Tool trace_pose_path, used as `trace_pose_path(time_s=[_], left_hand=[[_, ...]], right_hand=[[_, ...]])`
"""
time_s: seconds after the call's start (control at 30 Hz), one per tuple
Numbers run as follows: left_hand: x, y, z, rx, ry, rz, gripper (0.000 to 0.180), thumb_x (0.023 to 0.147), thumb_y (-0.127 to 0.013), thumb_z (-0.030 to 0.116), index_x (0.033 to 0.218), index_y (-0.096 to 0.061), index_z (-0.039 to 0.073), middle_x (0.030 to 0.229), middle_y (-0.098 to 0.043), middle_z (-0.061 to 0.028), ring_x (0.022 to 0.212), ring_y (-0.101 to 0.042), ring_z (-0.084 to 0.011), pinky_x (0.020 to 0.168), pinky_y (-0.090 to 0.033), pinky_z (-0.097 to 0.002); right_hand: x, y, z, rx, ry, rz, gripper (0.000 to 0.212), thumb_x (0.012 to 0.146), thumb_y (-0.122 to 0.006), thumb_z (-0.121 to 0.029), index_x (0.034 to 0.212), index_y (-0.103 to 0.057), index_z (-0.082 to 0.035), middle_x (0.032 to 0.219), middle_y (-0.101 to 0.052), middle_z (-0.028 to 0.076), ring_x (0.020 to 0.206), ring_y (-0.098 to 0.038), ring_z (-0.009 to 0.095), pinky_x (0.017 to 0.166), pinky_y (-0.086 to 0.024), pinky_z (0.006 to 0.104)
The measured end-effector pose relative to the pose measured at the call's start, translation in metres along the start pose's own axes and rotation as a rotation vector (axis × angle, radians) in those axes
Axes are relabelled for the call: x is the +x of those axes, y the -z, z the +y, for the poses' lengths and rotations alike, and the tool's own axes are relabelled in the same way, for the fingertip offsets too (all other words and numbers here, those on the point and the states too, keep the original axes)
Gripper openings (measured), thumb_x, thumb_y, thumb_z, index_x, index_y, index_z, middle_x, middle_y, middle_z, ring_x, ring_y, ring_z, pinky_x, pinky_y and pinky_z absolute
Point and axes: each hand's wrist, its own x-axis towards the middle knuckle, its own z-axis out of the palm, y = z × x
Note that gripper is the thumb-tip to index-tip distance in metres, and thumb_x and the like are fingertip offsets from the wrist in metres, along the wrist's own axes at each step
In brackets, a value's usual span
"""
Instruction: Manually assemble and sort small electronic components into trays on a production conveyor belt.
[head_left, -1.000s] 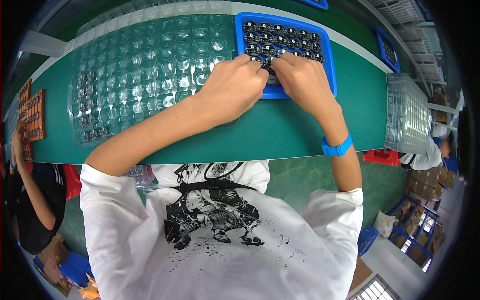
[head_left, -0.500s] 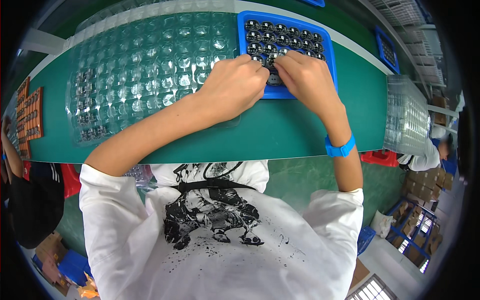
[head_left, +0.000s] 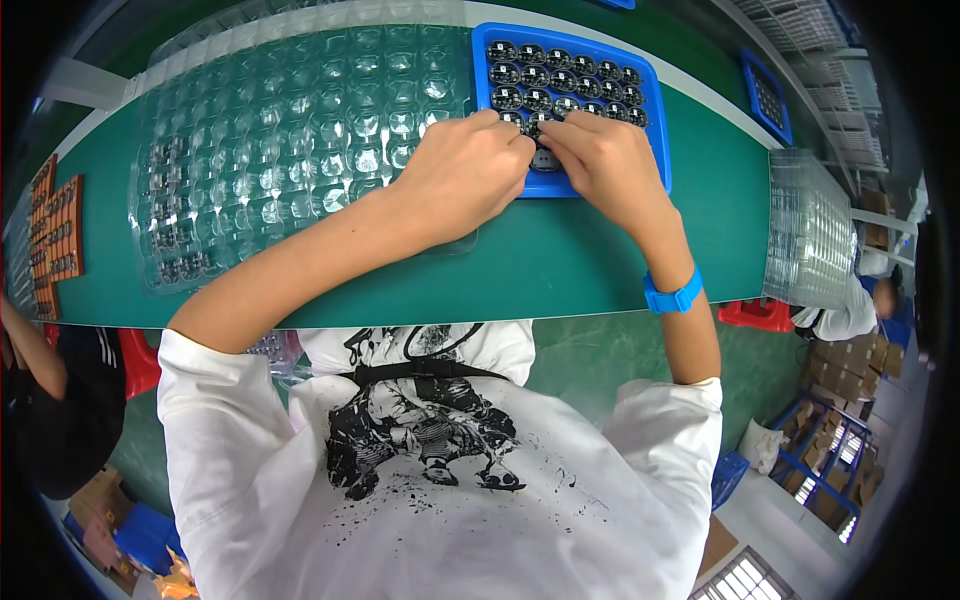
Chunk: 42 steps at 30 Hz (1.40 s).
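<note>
Both my hands are over the near part of a blue tray (head_left: 660, 150) that carries rows of round black, shiny parts (head_left: 563, 80). My left hand (head_left: 475, 160) has its fingers curled at the tray's near left side. Beside it, my right hand (head_left: 612, 165) pinches with thumb and forefinger close to the left fingertips. What the fingers hold, if anything, is too small and covered to make out. One dark round part (head_left: 544, 160) shows between the two hands. Left of the tray lies a clear plastic blister sheet (head_left: 300, 130) with rows of round pockets; dark parts (head_left: 170, 210) sit in its left columns.
Stacked clear blister trays (head_left: 810, 230) stand at the green table's right end. Orange trays (head_left: 62, 235) with small parts lie at the far left, near a person in black (head_left: 75, 410). Another blue tray (head_left: 766, 95) stands beyond the far edge. A red stool (head_left: 755, 315) is below right.
My right fingers have shifted slightly left and away from me, and the thumb now angles toward the left fingertips. My left hand stays nearly in place. The person at left has moved an arm.
</note>
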Motion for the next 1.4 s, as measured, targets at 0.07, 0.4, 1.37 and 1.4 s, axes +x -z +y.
trace_pose_path(time_s=[0.07,0.4,1.37,1.4], left_hand=[[0.001,0.000,0.000,-0.004,0.000,-0.001,0.010,0.075,-0.066,0.009,0.071,-0.062,0.002,0.075,-0.065,-0.0105,0.076,-0.064,-0.0266,0.060,-0.054,-0.0394],[0.001,0.002,0.000,0.000,0.006,-0.009,0.009,0.075,-0.066,0.010,0.072,-0.063,0.001,0.075,-0.065,-0.0102,0.076,-0.064,-0.0259,0.060,-0.055,-0.0393],[0.003,0.002,-0.001,-0.024,0.021,-0.036,0.009,0.076,-0.068,0.010,0.075,-0.064,0.002,0.078,-0.066,-0.0106,0.078,-0.065,-0.0274,0.061,-0.055,-0.0398],[0.003,0.003,-0.001,-0.025,0.020,-0.041,0.009,0.076,-0.068,0.010,0.075,-0.064,0.002,0.079,-0.066,-0.0107,0.079,-0.065,-0.0279,0.062,-0.055,-0.0402]], right_hand=[[-0.001,0.000,0.001,0.032,-0.016,0.034,0.013,0.081,-0.069,-0.004,0.093,-0.072,-0.002,0.075,-0.063,0.011,0.061,-0.061,0.029,0.054,-0.048,0.0380],[-0.013,0.021,0.012,0.114,-0.084,0.179,0.008,0.082,-0.071,0.000,0.090,-0.070,0.000,0.069,-0.059,0.010,0.056,-0.055,0.022,0.051,-0.043,0.0321],[-0.023,-0.006,0.019,0.082,-0.095,0.116,0.006,0.079,-0.070,-0.001,0.085,-0.068,0.000,0.074,-0.063,0.011,0.065,-0.063,0.029,0.056,-0.049,0.0374],[-0.023,-0.006,0.017,0.037,-0.097,0.103,0.006,0.080,-0.070,-0.002,0.086,-0.068,0.000,0.075,-0.063,0.011,0.065,-0.063,0.029,0.056,-0.049,0.0378]])
